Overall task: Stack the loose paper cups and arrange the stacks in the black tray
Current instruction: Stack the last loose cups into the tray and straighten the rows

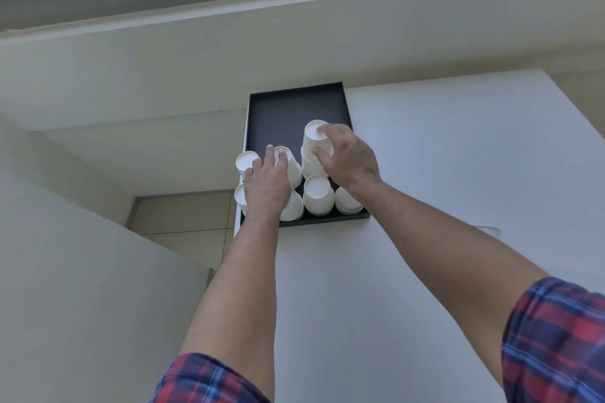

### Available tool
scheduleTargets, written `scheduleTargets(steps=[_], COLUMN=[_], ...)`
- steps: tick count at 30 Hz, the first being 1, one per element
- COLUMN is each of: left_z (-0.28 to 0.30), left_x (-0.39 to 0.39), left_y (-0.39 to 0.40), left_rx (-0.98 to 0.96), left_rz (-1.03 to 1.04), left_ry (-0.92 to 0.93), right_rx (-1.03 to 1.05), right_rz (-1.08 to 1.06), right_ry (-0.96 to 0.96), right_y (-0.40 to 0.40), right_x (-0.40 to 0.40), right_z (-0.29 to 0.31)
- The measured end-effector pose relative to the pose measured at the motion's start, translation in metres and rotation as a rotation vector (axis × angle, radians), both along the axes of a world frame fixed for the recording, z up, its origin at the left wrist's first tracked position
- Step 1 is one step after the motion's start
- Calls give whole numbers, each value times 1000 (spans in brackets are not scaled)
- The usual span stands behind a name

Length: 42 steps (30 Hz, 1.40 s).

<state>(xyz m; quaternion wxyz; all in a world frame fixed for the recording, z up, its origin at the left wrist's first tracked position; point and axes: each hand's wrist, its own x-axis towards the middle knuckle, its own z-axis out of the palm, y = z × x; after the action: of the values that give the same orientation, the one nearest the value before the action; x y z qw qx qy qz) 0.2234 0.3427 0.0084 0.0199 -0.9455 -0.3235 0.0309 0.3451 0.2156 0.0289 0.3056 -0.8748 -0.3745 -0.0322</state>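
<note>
A black tray (294, 108) lies at the far left edge of a white table (425, 157). Several stacks of upside-down white paper cups (318, 195) fill its near half. My right hand (350, 157) grips the tallest stack (312, 141), thumb on its side and forefinger on its top. My left hand (266, 186) rests on a stack in the second row (293, 167), fingers curled over its top and side. Two more stacks (245, 162) stand at the tray's left edge, partly behind my left hand.
The tray's far half is bare black bottom. A white cup rim (489, 230) peeks out behind my right forearm on the table. Left of the table is a drop to a tiled floor (183, 216). A wall and window frame rise behind.
</note>
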Motion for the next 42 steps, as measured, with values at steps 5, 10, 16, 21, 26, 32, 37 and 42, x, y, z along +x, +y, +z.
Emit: scheduleTargets(steps=[5,10,16,21,26,32,37,42], left_z=[-1,-2,1,12,24,30,7,-21], left_x=[0,0,0,3,7,14,12,2], left_y=[0,-1,1,-2,-26,-116,-193,-266], left_rx=[-6,-8,12,19,-113,-52,-191,-581], left_rz=[2,4,-1,10,99,112,-128,-127], left_ry=[-1,-16,-12,29,-251,-881,-950,-652], right_rx=[-138,-264,-335,56,30,-30,-277,-413], right_rz=[10,118,240,13,-267,-567,-716,-490], right_ry=[38,-51,-106,-172,-55,6,285,345], right_y=[5,5,-4,-71,-157,-233,-270,-274], right_x=[10,8,11,12,17,0,-2,-11], right_z=[-1,-16,-16,-9,-28,-52,-59,-63])
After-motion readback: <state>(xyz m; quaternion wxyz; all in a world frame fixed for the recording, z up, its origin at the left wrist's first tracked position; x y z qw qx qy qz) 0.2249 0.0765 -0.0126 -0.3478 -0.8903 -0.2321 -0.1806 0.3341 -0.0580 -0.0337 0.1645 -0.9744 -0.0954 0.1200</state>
